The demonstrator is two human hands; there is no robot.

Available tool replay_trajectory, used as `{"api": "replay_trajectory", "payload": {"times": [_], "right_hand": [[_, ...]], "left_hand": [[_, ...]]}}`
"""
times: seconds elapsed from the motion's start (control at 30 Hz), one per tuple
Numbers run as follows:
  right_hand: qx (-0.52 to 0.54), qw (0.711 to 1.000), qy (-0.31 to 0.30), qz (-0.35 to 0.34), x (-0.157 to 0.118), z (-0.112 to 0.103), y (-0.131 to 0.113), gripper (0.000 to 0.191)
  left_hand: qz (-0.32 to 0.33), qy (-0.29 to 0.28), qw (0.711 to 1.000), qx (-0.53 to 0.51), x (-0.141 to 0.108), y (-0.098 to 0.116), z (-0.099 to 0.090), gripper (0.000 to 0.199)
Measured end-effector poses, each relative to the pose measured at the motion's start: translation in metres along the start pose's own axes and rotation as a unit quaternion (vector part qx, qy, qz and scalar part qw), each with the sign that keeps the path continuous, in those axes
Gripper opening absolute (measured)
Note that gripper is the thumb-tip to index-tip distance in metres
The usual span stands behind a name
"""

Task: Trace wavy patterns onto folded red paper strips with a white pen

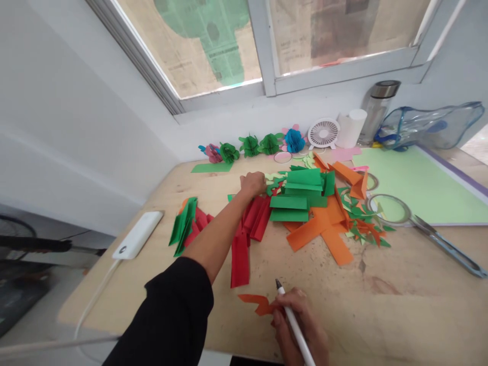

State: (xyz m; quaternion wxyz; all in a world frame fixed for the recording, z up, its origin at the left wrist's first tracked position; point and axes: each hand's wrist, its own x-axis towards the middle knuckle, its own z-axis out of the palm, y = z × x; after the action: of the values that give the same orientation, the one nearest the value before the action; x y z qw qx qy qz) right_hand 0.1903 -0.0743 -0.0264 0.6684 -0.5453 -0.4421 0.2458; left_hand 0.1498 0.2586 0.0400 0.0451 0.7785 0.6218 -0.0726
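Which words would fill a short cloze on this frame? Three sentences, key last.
The right hand holds a pen with a ____ body.
The paper scrap beside that hand is ____.
The paper ball nearest the fan is mostly ____.
Missing words: white; orange; blue.

On our left arm (217,238) we wear a plain, loose black sleeve (173,305), wide at its end; our left hand (253,184) and right hand (305,323) are bare.
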Motion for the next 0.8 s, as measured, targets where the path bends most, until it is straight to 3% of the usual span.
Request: {"api": "replay_trajectory", "payload": {"times": [0.13, 0.23, 0.4, 0.8], "right_hand": [[0.007, 1.0, 0.004, -0.006, 0.0, 0.002, 0.001, 0.009], [0.014, 1.0, 0.003, -0.01, 0.001, 0.002, 0.0, 0.009], [0.004, 1.0, -0.008, -0.003, 0.001, 0.0, -0.002, 0.009], [0.01, 1.0, -0.012, -0.02, 0.006, 0.0, -0.002, 0.011]], "left_hand": [[-0.022, 0.029, 0.999, 0.007, 0.002, -0.008, -0.006, 0.036], [0.014, 0.038, 0.999, -0.008, -0.002, -0.004, -0.004, 0.04], [0.083, 0.021, 0.996, -0.023, -0.009, 0.007, 0.004, 0.043], [0.081, -0.057, 0.995, -0.006, -0.002, 0.004, -0.001, 0.034]]}}
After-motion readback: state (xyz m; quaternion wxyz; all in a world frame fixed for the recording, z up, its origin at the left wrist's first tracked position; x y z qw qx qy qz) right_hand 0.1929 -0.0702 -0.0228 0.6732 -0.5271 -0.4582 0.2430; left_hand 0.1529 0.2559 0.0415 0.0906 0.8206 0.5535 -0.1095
